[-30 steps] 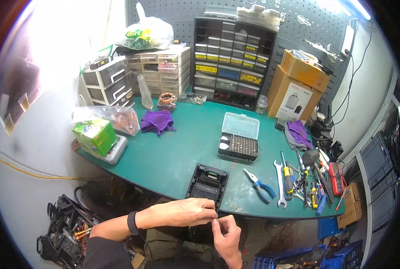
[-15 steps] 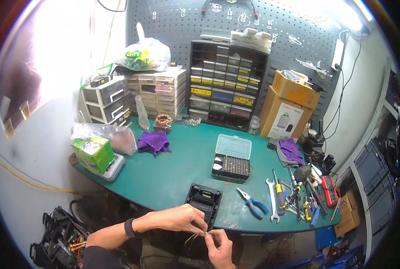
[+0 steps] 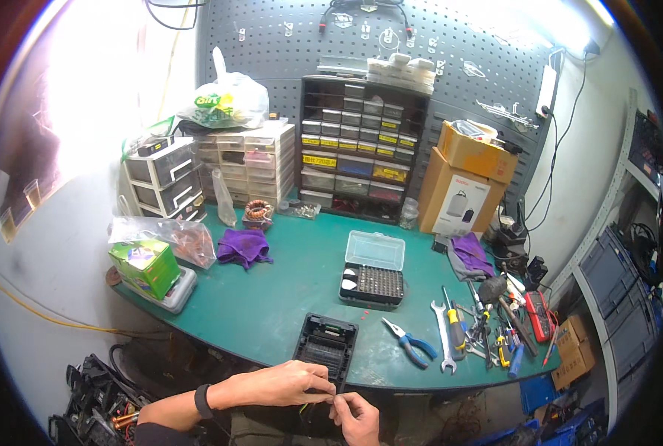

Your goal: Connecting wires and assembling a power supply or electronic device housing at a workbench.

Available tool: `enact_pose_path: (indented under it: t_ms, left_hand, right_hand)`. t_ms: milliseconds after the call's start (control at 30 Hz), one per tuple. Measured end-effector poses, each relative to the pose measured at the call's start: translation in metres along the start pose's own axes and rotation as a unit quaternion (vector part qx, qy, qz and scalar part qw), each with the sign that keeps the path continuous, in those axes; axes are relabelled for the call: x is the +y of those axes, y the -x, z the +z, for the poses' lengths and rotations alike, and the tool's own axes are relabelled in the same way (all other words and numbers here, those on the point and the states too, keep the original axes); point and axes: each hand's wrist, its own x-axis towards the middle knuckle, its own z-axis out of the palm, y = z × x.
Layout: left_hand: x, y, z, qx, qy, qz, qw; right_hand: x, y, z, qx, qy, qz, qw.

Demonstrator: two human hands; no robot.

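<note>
A cardboard box (image 3: 458, 192) stands beside a drawer cabinet (image 3: 360, 152).

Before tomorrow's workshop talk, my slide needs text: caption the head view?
Left hand and right hand, fingertips close together, near a black housing on a green workbench, blue-handled pliers nearby.

A black, boxy housing (image 3: 327, 348) lies at about the middle of the worktop's (image 3: 272, 305) front edge. Its open side faces up, showing a dark ribbed area inside and a small greenish strip near the far end. Its near end reaches the front edge and is partly covered. Thin wires (image 3: 304, 408), one yellow-green, hang just beyond that edge, below the left hand (image 3: 299, 383). Something too small to identify is pinched between its fingertips and those of the right hand (image 3: 356, 418).
</note>
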Motion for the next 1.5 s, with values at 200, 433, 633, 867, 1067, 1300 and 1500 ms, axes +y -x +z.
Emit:
enact_pose_path:
  t_ms: [200, 433, 633, 867, 1067, 1300, 1500]
  left_hand:
    - [0.011, 0.008, 0.007, 0.032, -0.03, 0.007, 0.999]
    - [0.022, 0.012, 0.011, 0.088, -0.057, 0.035, 0.994]
    - [0.024, 0.013, 0.008, 0.087, -0.049, 0.025, 0.995]
    - [0.031, 0.013, 0.006, 0.077, -0.04, -0.01, 0.996]
    - [0.035, 0.014, 0.02, 0.079, -0.116, -0.005, 0.99]
    - [0.042, 0.015, 0.026, 0.022, -0.253, 0.01, 0.967]
    - [0.036, 0.01, 0.019, 0.043, -0.19, 0.034, 0.98]
  right_hand:
    - [-0.001, 0.005, 0.003, -0.033, -0.099, 0.064, 0.993]
    - [-0.006, 0.006, 0.009, -0.03, -0.146, 0.07, 0.986]
    - [-0.007, 0.007, 0.013, -0.023, -0.139, 0.067, 0.988]
    - [0.016, 0.012, 0.024, 0.028, -0.031, 0.012, 0.999]
    - [-0.002, 0.014, 0.024, 0.048, 0.118, -0.125, 0.984]
    - [-0.012, 0.014, 0.018, 0.022, 0.184, -0.14, 0.973]
    - [-0.013, 0.014, 0.015, 0.026, 0.212, -0.159, 0.964]
